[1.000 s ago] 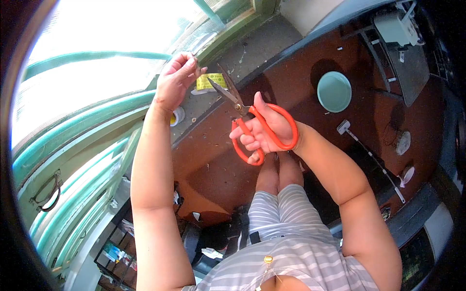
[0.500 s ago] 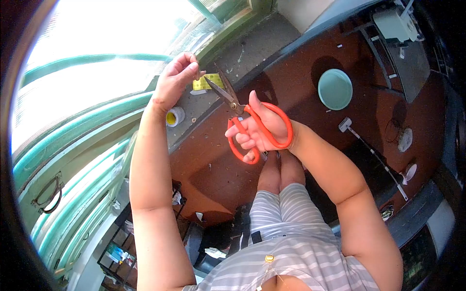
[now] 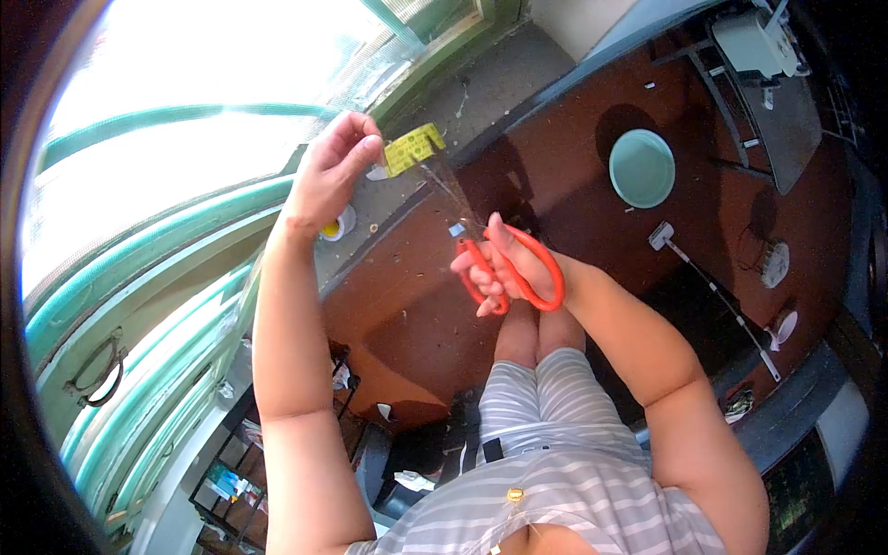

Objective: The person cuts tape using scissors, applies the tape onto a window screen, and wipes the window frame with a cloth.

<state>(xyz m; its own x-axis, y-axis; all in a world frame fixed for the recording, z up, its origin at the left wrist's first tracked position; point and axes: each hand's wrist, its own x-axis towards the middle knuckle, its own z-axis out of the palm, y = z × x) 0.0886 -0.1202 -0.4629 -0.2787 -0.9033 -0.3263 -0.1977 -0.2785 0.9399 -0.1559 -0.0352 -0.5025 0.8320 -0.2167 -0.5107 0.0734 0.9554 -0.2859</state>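
Note:
My left hand (image 3: 340, 162) is raised by the window with thumb and fingers pinched on the end of a yellow printed strip (image 3: 413, 150). The strip has dark marks and juts out to the right of the fingertips. In my right hand (image 3: 499, 264) is a pair of scissors (image 3: 548, 268) with large red loop handles, fingers and thumb through the loops. Their dark blades are smeared by motion and point up and left toward the strip's lower edge. Whether they touch it I cannot tell.
Along the window runs a grey ledge (image 3: 486, 88), with a white and yellow roll (image 3: 340, 225) partly behind my left wrist. On the red floor stand a pale green basin (image 3: 642, 168) and, lying near it, a long-handled brush (image 3: 708, 287). A dark table (image 3: 772, 125) is at upper right.
The yellow strip now sticks up higher and tilted from my left fingers. My right hand has moved slightly down and right, and the scissor blades, apart before, are blurred.

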